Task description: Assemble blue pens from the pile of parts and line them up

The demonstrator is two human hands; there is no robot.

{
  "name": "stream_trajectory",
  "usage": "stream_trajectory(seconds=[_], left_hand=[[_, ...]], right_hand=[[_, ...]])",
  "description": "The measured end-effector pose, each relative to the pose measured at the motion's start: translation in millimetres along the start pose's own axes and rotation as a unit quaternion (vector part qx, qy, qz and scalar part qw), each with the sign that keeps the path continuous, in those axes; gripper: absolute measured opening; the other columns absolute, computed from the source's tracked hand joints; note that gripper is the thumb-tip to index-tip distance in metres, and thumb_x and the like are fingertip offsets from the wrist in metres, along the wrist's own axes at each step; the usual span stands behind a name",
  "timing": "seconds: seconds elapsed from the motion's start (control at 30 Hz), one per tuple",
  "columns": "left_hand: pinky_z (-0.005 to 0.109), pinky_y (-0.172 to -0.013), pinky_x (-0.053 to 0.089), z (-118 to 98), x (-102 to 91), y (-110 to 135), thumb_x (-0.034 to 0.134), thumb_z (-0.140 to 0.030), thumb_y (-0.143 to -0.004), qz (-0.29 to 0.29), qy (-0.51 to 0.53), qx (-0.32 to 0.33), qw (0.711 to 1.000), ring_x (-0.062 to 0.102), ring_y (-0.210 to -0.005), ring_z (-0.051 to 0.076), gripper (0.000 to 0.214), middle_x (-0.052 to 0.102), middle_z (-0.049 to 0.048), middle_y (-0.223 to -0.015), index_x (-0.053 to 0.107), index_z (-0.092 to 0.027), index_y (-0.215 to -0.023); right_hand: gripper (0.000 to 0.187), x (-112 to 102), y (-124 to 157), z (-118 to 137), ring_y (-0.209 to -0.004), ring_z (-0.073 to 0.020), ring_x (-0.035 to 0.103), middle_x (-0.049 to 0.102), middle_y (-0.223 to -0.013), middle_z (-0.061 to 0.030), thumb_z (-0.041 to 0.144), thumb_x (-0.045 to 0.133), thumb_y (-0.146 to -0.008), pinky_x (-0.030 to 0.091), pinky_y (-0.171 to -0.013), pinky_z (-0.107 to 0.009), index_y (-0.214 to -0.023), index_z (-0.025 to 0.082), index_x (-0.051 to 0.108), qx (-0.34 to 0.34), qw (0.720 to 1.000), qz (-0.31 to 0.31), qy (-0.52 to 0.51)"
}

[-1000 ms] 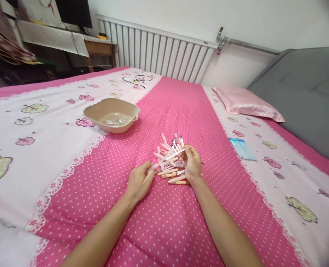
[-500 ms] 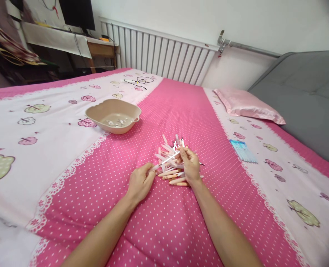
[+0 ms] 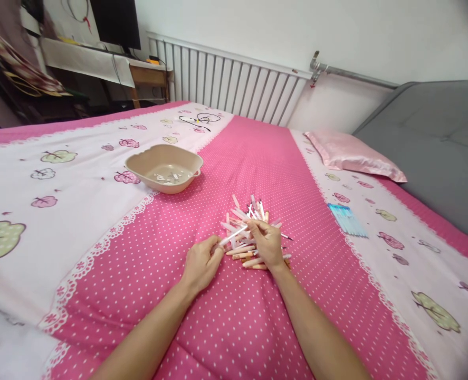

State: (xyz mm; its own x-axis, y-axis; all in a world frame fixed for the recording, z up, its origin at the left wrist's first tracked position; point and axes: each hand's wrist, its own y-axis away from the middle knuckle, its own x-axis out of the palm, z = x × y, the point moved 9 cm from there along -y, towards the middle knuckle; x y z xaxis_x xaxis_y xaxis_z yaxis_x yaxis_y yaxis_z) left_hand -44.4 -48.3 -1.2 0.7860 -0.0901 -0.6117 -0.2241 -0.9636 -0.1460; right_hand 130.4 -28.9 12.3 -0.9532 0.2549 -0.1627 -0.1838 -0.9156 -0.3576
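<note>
My left hand [image 3: 202, 265], fingers closed, pinches the lower end of a slim white pen refill [image 3: 234, 235]. Its far end lies in the closed fingertips of my right hand [image 3: 267, 245], so it slants up between both hands. Whether a pen barrel surrounds the end in my left fingers is hard to make out. Beneath and behind my right hand spreads a loose pile of pens [image 3: 241, 250], with pale pink, whitish and orange-brown parts and some dark tips. My right hand covers part of this pile.
A beige basin [image 3: 158, 156] with small white pieces inside stands left of the pile. To the right lies a row of blue-topped pens [image 3: 348, 220]. A pink pillow [image 3: 352, 154], a thin black cable [image 3: 197, 122] and a white radiator [image 3: 234, 79] are farther back.
My right hand has moved slightly left and down along the white refill, closer to my left hand, and less of the refill shows between them. My left hand keeps its hold.
</note>
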Motion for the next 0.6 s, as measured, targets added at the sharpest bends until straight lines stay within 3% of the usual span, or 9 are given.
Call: stream_trajectory(seconds=[0.17, 0.27, 0.4, 0.6], left_hand=[[0.023, -0.054, 0.028, -0.9, -1.2, 1.0, 0.037, -0.029, -0.084, -0.006, 0.020, 0.009, 1.000, 0.045, -0.055, 0.013, 0.024, 0.048, -0.0028, -0.058, 0.052, -0.017, -0.069], [0.023, -0.055, 0.029, -1.4, -3.2, 1.4, 0.037, -0.029, -0.084, -0.010, 0.033, 0.013, 0.999, 0.046, -0.056, 0.013, 0.025, 0.051, -0.0021, -0.060, 0.056, -0.017, -0.074], [0.023, -0.057, 0.032, 1.5, -11.6, 1.0, 0.036, -0.030, -0.086, -0.046, 0.072, 0.012, 0.996, 0.049, -0.059, 0.014, 0.027, 0.056, -0.0014, -0.066, 0.059, -0.016, -0.084], [0.023, -0.057, 0.032, 20.8, -29.7, 1.1, 0.035, -0.035, -0.087, -0.151, 0.040, -0.041, 0.987, 0.051, -0.059, 0.015, 0.028, 0.054, -0.0018, -0.062, 0.057, -0.017, -0.086]], right_hand=[[0.025, 20.5, 7.8, 26.4, -0.093, -0.0200, 0.063, 0.068, -0.103, -0.0021, 0.031, 0.051, -0.084, 0.048, -0.083, -0.035, -0.103, 0.028, 0.067, -0.086, 0.991, 0.092, 0.055], [0.028, 17.9, 9.6, 32.5, -0.097, -0.0198, 0.062, 0.067, -0.106, -0.0022, 0.029, 0.050, -0.085, 0.046, -0.087, -0.036, -0.109, 0.029, 0.064, -0.110, 0.988, 0.075, 0.080], [0.032, -6.9, 7.5, 34.8, -0.093, -0.0190, 0.061, 0.067, -0.102, -0.0046, 0.028, 0.047, -0.086, 0.045, -0.085, -0.035, -0.117, 0.027, 0.058, -0.138, 0.977, -0.039, 0.155], [0.033, -56.8, 6.0, 24.2, -0.087, -0.0219, 0.058, 0.065, -0.099, -0.0115, 0.031, 0.044, -0.086, 0.044, -0.079, -0.037, -0.111, 0.014, 0.058, -0.138, 0.922, -0.236, 0.274]])
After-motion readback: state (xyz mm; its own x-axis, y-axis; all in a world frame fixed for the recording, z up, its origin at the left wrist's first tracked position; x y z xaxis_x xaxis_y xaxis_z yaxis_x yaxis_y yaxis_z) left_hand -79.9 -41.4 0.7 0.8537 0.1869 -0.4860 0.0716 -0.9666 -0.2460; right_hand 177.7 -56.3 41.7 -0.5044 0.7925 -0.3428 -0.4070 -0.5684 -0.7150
